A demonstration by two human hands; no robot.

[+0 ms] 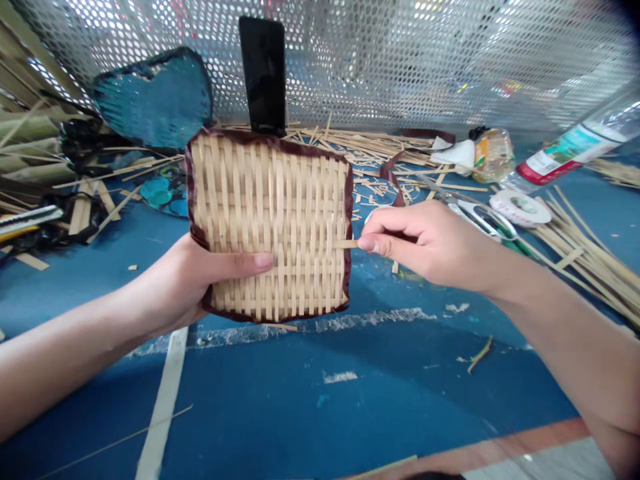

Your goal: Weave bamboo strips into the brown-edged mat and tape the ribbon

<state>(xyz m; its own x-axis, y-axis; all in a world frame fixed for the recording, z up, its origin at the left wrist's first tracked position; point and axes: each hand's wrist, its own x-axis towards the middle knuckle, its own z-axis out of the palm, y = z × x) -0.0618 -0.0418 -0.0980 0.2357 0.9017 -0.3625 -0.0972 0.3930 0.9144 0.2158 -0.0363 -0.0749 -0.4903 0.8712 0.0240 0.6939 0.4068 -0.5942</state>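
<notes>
A squarish woven bamboo panel (273,207), edged with dark brown binding, is held up above the blue table. My left hand (200,277) grips its lower left side, thumb across the weave and fingers hidden behind. At the panel's right edge, my right hand (415,240) pinches the end of a thin bamboo strip (345,244). The strip's other end runs into the weave. Whether the strip passes over or under the brown edge at the right is hard to make out.
A black phone (263,77) leans against the perforated metal screen (400,60). Bamboo strips (585,260), scissors (485,220), a tape roll (520,208) and a plastic bottle (570,153) lie at right. A blue heart-shaped piece (155,100) and a utility knife (30,223) are at left.
</notes>
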